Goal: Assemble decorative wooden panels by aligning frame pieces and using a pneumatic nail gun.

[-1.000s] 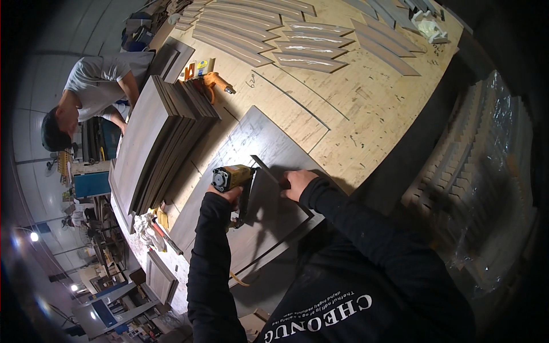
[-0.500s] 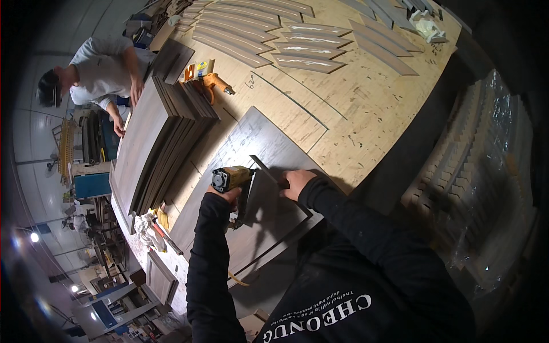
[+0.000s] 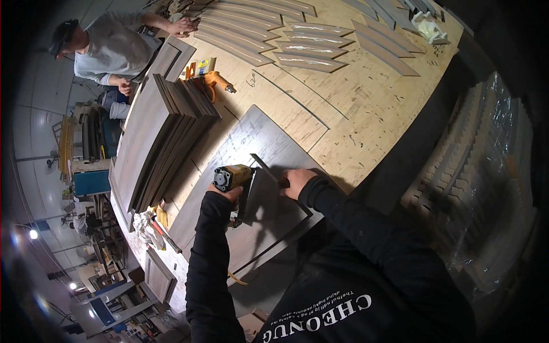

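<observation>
Here, the left hand (image 3: 230, 195) has its fingers wrapped around a yellow nail gun (image 3: 233, 176), above the grey panel (image 3: 251, 128) at the workbench's (image 3: 372, 114) near edge; rightward, a dark strip (image 3: 265, 168) is pinched between bent fingers of the right hand (image 3: 298, 182).

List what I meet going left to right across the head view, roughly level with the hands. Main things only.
Teal panel → stack of brown wood panels → yellow-and-black nail gun → right hand → plastic-wrapped stack of wooden pieces.
</observation>
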The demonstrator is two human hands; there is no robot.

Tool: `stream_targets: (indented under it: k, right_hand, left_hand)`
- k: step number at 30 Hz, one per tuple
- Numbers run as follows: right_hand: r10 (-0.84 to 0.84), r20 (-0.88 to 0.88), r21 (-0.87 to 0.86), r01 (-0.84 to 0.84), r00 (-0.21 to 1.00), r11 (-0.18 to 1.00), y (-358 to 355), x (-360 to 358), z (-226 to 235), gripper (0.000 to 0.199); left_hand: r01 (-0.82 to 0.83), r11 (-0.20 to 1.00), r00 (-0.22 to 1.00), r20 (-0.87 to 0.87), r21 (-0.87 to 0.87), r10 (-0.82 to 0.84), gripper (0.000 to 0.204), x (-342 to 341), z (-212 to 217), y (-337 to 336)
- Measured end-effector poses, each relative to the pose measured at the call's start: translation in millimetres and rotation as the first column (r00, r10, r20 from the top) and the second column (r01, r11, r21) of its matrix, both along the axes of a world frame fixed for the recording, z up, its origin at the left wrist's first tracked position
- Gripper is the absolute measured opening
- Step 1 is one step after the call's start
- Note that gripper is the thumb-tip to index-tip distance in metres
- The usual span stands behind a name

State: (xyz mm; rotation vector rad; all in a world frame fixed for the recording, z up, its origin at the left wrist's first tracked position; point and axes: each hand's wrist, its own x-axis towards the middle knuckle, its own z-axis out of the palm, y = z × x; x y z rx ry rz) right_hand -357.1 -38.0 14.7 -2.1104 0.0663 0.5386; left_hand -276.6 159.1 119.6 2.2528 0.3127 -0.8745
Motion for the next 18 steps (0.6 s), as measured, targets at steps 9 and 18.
stream_targets:
  k: [9, 18]
  right_hand:
    - [-0.019, 0.008, -0.013, 0.019, 1.000, 1.000, 0, -2, 2, 0.039]
    - [-0.005, -0.065, 0.050, 0.009, 0.998, 0.999, -2, -1, 9, 0.035]
  left_hand:
    - [0.010, 0.993, 0.999, 0.046, -0.120, -0.004, 0.022, 0, 4, 4]
    - [-0.145, 0.982, 0.987, 0.054, -0.118, 0.152, 0.025, 9, 2, 24]
